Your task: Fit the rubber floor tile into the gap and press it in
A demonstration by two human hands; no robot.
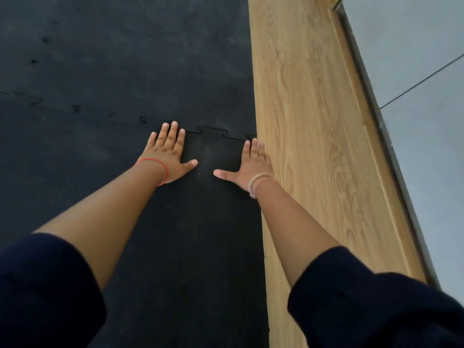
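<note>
We have the rubber floor tile (206, 222) lying flat in its gap, its right edge against the wooden floor strip (308, 146) and its far edge meeting the neighbouring black tile (150, 59) along the jigsaw seam (213, 133). The step in hand, as we judge it, is pressing that far edge home, so we want our weight to go straight down through the palms and not forward, or the tabs could ride up over their sockets. We would work along the seam tab by tab, from the wooden strip leftward, since the curved line between our hands looks darker and a little open, while farther left it fades and we cannot tell whether it is seated. The corner by the strip deserves a firm push, because a tile pinched there may bow. Our left hand (169, 153) lies flat and open, gripping nothing, fingers spread with their tips on the seam and the thumb pointing right. Our right hand (251, 163) is likewise flat and empty, fingers reaching the seam just beside the wooden strip, thumb pointing left toward the other thumb. Both arms are stretched out nearly straight, dark sleeves (45, 292) pushed up above the elbows, a red band (155, 163) on the left wrist and a pale one (257, 183) on the right
</note>
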